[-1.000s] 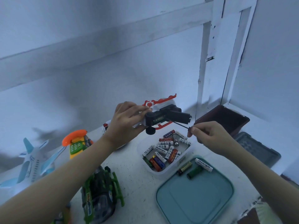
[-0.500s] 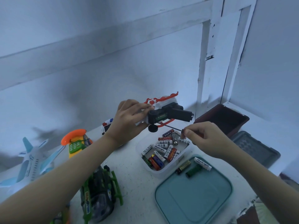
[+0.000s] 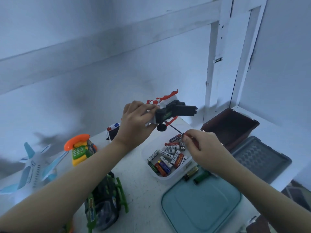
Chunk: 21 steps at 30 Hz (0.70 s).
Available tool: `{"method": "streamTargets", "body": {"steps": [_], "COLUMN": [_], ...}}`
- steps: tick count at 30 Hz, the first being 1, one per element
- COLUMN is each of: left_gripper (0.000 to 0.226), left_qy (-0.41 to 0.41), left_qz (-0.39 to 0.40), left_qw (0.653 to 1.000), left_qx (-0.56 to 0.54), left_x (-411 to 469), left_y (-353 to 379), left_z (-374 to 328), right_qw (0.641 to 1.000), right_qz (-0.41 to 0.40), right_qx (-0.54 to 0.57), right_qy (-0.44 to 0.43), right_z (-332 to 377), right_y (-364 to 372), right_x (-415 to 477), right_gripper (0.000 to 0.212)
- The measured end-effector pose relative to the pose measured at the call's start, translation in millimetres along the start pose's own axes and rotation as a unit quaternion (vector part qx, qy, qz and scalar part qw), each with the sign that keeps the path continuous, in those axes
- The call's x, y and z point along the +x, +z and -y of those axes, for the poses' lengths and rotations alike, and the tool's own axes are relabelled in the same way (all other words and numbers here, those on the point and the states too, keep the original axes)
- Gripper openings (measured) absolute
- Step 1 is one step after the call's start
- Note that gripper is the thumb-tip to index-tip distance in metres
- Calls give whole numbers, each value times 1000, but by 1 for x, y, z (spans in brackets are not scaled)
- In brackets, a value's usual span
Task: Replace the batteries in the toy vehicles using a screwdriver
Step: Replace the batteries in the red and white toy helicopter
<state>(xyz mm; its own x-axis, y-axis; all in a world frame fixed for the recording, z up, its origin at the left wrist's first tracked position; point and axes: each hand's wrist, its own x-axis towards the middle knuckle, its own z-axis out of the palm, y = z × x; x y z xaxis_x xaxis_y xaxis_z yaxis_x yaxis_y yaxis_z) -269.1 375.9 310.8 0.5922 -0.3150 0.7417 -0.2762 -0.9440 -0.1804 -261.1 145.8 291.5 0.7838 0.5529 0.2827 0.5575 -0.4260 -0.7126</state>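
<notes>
Desk [image 3: 143,190] carries everything, and we take the clear battery tub [image 3: 165,178] as our mark. Just beside its near side lies a teal lid [image 3: 202,207], cut off at the bottom of the view. Well left of the tub a toy plane [image 3: 32,167] runs off the edge. Above the tub our left hand [image 3: 134,121] grips the white-and-red toy vehicle [image 3: 170,110], fingers curled over it, black underside toward us. Over the tub's right edge our right hand [image 3: 203,148] pinches the screwdriver [image 3: 175,128]; its handle is mostly hidden, and we cannot tell where the tip lands.
</notes>
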Motion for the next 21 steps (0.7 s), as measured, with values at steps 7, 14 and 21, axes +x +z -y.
{"method": "streamTargets", "body": {"steps": [7,14,21], "left_gripper": [28,36,30], "left_qy": [51,112,47], "left_qz": [21,30,14], "left_qw": [998,992,998], "left_qx": [39,54,-30], "left_x": [-2,-8,-9], "left_y": [2,-6,-8], "left_z": [-2,8,12], "right_qw": [997,985,990], "right_qz": [-9,46,4], "right_qx": [-53,-127,-109], "right_qy": [63,109,88], "right_z": [16,17,15], "right_y": [8,-20,-40], "right_x": [-6,-10,5], "right_gripper": [29,35,34]}}
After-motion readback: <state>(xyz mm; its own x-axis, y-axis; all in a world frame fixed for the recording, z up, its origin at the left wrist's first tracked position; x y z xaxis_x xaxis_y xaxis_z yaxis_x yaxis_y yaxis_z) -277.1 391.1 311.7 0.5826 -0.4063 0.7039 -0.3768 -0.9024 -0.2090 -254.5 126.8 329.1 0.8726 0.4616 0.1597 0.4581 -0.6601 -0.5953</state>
